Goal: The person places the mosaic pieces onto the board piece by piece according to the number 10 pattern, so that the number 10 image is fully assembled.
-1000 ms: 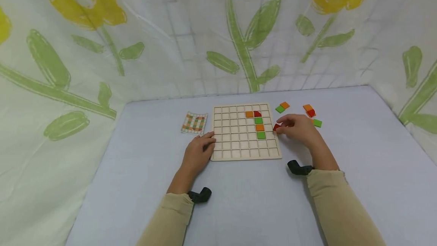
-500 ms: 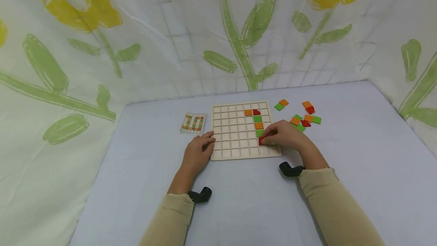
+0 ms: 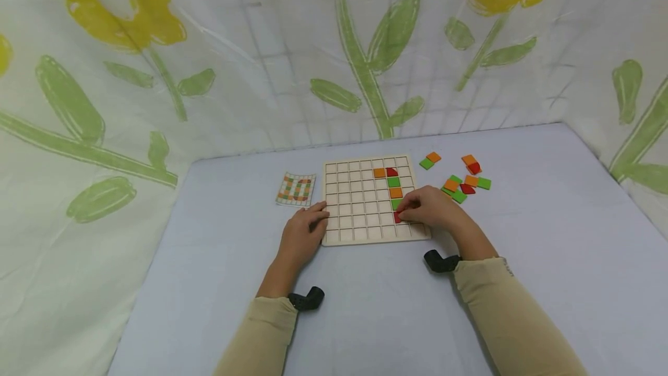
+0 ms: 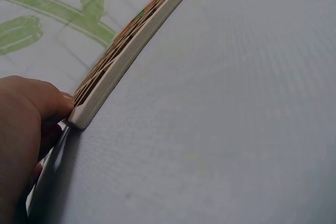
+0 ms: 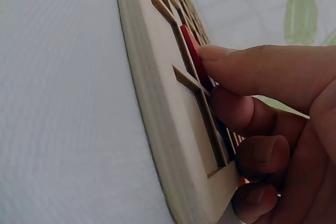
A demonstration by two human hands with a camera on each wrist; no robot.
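A pale wooden grid board [image 3: 352, 235] lies on the table. My left hand [image 3: 302, 231] rests at its left edge; in the left wrist view the thumb touches the board's near corner. Between the thumb and forefinger of my right hand [image 3: 435, 208] is a red tile [image 5: 193, 56], pinched low against the grid just below a green tile [image 3: 395, 204]. Part of the red tile is hidden by the fingertips. Above that green tile run an orange tile [image 3: 396, 192], another green tile [image 3: 394, 181] and a rounded red tile [image 3: 392, 172], with an orange tile [image 3: 379, 173] beside it.
A small pattern card [image 3: 296, 188] lies left of the board. Several loose orange, green and red tiles [image 3: 471, 181] are scattered to the right, some overlapping. A flower-printed cloth [image 3: 235, 103] hangs behind the table.
My right hand has carried the red tile leftward from beside the board's right edge onto the grid, then shifted slightly left. My left hand has stayed at the board's edge.
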